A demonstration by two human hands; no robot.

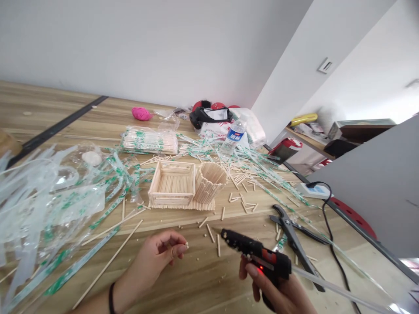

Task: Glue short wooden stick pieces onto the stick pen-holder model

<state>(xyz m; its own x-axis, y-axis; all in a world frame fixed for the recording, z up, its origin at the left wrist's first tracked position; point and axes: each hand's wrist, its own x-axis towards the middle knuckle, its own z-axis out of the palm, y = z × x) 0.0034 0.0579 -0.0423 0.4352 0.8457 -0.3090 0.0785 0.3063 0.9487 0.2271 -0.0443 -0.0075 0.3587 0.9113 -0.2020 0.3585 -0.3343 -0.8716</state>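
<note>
My right hand is wrapped round a black glue gun with a small red light lit, its nozzle pointing up and left. A clear glue stick trails from its back. The fingers of my left hand pinch a tiny pale piece at the fingertips. Beyond both hands stands a square open box made of thin wooden sticks. Touching its right side is a round stick-built cup; both rest on a base of sticks. Short cut sticks lie between the hands and the cup.
Black-handled cutters lie right of the glue gun, near a power strip with a black cable. Clear and green plastic wrappers cover the left side. Behind are a stick bundle, a water bottle and pink yarn.
</note>
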